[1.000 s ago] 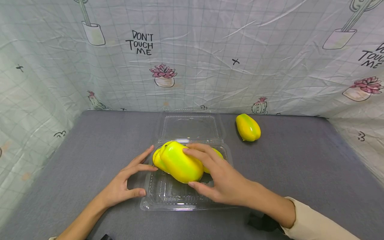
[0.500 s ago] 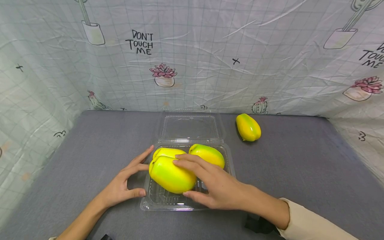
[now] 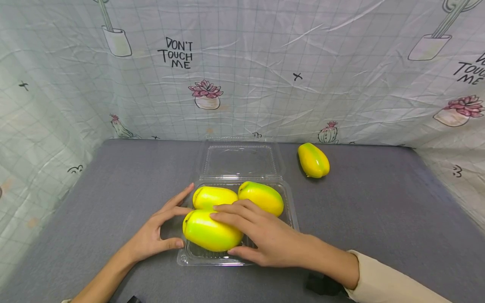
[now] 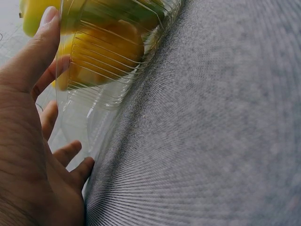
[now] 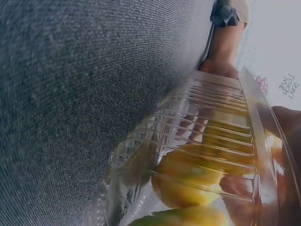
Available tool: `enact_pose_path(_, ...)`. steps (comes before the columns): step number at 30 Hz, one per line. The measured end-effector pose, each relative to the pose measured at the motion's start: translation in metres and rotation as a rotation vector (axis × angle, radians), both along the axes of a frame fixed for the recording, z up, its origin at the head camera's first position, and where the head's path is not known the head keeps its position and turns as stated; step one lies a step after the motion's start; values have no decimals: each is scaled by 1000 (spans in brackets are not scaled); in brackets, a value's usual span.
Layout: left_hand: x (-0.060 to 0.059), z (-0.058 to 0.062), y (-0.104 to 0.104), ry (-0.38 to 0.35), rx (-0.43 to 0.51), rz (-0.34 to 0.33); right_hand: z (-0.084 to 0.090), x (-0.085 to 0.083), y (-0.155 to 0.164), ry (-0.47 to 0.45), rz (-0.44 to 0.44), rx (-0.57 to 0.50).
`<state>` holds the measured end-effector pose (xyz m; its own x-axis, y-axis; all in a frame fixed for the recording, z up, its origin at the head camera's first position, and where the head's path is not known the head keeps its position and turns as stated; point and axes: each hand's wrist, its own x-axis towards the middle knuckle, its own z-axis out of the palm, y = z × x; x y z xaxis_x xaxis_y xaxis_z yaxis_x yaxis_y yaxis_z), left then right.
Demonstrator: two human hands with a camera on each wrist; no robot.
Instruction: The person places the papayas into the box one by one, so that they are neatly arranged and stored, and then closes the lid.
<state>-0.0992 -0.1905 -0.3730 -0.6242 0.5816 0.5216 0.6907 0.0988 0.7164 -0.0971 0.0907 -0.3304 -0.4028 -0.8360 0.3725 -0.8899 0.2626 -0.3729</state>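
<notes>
The right hand [image 3: 261,240] grips a yellow-green fruit [image 3: 210,231] with curled fingers [image 3: 231,214] and thumb; the fruit lies in the front left part of the clear plastic box [image 3: 291,210], which stands near the middle of the grey surface [image 3: 379,210]. 2 more fruits [image 3: 214,197] lie in the back part of the box, side by side. The left hand [image 3: 153,235] has relaxed, open fingers; they touch the left wall of the box. The lid [image 3: 239,160] lies open behind. 1 loose fruit [image 3: 313,160] lies near the back edge of the surface.
</notes>
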Motion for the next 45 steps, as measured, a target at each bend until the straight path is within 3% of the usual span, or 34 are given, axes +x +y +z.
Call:
enact_pose_path(12,2,2,0,-31,-11,11,-11,-3,1,-11,-3,84)
enact_pose_path(45,2,1,1,-10,-14,10,-15,-5,3,-23,53,101)
